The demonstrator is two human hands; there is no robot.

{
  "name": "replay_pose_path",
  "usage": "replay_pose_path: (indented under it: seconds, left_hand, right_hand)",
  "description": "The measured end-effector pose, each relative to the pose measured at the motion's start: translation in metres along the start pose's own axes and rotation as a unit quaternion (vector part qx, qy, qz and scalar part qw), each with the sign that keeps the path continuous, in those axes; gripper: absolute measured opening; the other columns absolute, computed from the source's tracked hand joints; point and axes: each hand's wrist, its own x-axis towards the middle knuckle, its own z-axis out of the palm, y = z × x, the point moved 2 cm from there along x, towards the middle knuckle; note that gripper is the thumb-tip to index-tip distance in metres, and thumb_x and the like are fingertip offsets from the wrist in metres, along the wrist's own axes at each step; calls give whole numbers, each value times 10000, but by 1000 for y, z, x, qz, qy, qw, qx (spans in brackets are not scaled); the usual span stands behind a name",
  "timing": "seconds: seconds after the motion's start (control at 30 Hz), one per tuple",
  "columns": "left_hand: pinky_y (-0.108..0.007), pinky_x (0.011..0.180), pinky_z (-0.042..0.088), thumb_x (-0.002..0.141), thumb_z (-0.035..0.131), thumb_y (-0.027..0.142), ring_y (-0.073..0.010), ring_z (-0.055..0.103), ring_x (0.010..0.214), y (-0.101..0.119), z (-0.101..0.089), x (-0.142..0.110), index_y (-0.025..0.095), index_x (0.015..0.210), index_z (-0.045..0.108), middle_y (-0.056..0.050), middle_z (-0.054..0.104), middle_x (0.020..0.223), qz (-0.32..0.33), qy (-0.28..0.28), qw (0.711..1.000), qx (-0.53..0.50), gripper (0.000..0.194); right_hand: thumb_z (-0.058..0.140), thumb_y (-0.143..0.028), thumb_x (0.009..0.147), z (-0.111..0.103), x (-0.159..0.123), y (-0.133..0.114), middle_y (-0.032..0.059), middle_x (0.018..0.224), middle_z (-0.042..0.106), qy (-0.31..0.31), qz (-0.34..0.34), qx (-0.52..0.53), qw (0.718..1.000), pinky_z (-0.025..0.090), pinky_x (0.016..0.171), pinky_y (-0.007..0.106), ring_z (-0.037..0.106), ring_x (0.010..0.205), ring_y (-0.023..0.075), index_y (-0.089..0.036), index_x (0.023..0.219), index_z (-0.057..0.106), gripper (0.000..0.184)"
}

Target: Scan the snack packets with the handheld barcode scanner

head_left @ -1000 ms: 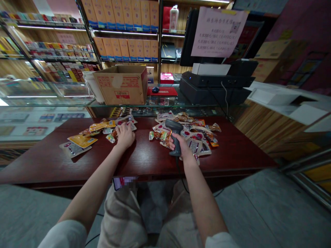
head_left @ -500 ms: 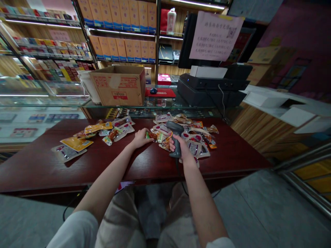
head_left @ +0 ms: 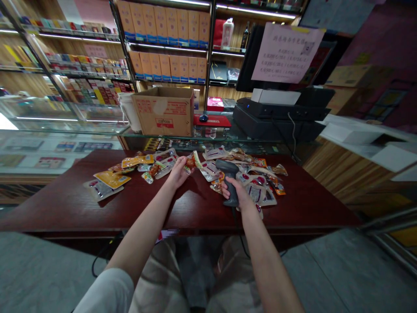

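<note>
Grasping a small clear-wrapped snack (head_left: pixel 193 161) in the left hand (head_left: pixel 179 172), held it between thumb and fingers just above the red-brown table (head_left: pixel 195 214), in the gap between two groups of packets. Had the right hand (head_left: pixel 236 188) closed around the handle of a dark grey scanner (head_left: pixel 227 167), head facing leftward near the snack, with a cable (head_left: pixel 240 234) hanging past the table's near edge. Had to the left two yellow packets (head_left: pixel 112 178), a grey packet (head_left: pixel 103 190) partly beneath one of them, and other wrapped pieces nearby. Had a larger pile (head_left: pixel 256 191) of pale pouches and brown snacks beside and behind the scanner. Saw farther back a cardboard box (head_left: pixel 164 115) on a glass display case (head_left: pixel 224 135), left of a mouse (head_left: pixel 203 118) on a red mat (head_left: pixel 219 121).
</note>
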Motion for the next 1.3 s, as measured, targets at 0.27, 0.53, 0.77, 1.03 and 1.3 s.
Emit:
replay_pose_path:
  seconds: [0.27, 0.53, 0.77, 1.03, 1.3]
  left_hand:
    - [-236, 674, 509, 905, 658, 291, -108, 636, 679, -8, -5, 6, 132, 857, 628, -34, 676, 757, -29, 73, 997, -1, 168]
    - [-345, 767, 541, 1004, 412, 264, -120, 588, 628, 0, -11, 3, 170, 879, 658, -17, 631, 674, -123, 97, 977, -145, 291]
    - [-327, 657, 508, 912, 362, 713, -169, 582, 671, 6, -4, -3, 179, 739, 651, -80, 632, 712, -107, 72, 983, -131, 631]
    - [-390, 799, 529, 953, 419, 570, -180, 619, 731, 2, -9, -1, 183, 815, 701, -71, 662, 738, -111, 69, 986, -106, 499]
    - [-407, 936, 525, 954, 518, 510, -109, 603, 636, 1, -9, 4, 247, 1129, 654, 38, 587, 616, -64, 95, 988, -100, 344]
  right_hand:
    - [740, -352, 732, 1, -2, -1, -72, 566, 502, 10, 0, 1, 1000, 330, 346, 166, 382, 374, 52, -200, 863, 504, 310]
    - [722, -357, 743, 1, -2, -1, -70, 569, 504, 11, -7, -10, 1000, 330, 348, 178, 386, 370, 60, -187, 954, 543, 325]
    - [711, -357, 750, 2, -3, -2, -73, 565, 497, 3, -8, -13, 1000, 325, 346, 182, 381, 371, 62, -191, 954, 552, 307]
    - [713, -373, 765, 5, -6, -1, -73, 568, 501, -38, 24, -30, 999, 324, 335, 178, 376, 357, 54, -175, 979, 572, 324]
    - [705, -373, 798, 5, -7, 4, -75, 576, 504, -85, 59, -61, 993, 335, 332, 176, 383, 347, 50, -165, 1012, 584, 322]
